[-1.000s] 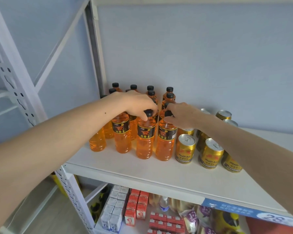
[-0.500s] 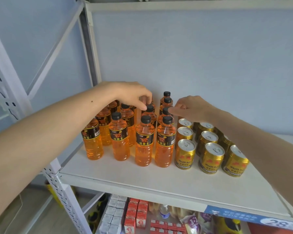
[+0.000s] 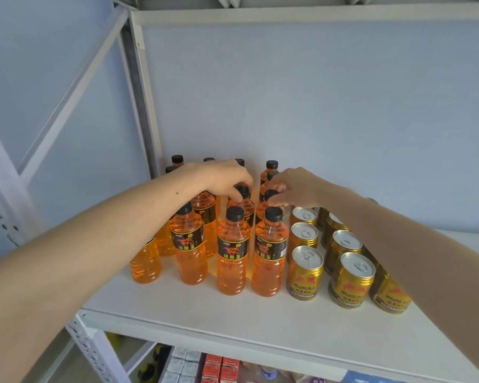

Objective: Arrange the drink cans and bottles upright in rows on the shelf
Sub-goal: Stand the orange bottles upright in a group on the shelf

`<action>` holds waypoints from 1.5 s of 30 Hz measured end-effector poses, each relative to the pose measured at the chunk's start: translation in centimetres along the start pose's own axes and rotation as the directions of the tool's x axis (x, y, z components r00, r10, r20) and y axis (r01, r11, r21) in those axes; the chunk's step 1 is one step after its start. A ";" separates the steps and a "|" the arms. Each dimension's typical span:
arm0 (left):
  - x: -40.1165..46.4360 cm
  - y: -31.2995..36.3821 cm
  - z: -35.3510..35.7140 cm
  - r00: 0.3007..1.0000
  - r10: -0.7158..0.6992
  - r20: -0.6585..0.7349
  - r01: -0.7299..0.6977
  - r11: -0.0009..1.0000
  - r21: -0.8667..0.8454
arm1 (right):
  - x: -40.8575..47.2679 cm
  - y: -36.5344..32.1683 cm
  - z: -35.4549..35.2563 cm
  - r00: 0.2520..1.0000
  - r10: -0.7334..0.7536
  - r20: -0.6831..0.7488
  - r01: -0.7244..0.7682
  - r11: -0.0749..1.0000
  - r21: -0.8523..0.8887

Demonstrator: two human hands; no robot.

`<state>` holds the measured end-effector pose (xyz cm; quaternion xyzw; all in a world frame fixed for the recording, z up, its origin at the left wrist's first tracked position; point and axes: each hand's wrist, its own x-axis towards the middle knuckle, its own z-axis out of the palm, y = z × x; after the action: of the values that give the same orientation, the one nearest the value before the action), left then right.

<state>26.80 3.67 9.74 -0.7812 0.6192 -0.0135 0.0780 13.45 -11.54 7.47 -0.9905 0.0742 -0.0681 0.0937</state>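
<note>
Both hands are straightening the second row of orange drink bottles on the white shelf. The left hand pinches the black cap of one bottle; the right hand pinches the cap of its neighbour, just left of the gold cans. Next, I judge, nudge both square behind the front row.

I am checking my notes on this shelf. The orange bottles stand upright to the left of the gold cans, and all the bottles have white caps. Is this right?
Not quite: the head view shows the orange bottles with black caps, not white. The rest holds: they stand upright to the left of the gold cans.
</note>
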 end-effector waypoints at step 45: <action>-5.1 -5.7 -1.0 0.964 -0.264 0.014 0.262 0.951 -0.165 | 2.1 -2.3 -0.5 0.986 0.028 -0.164 -0.030 1.000 -0.009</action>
<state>31.02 9.76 11.93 -0.8604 0.5089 0.0245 0.0076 15.71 -9.73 8.70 -0.9809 0.0963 -0.1475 0.0829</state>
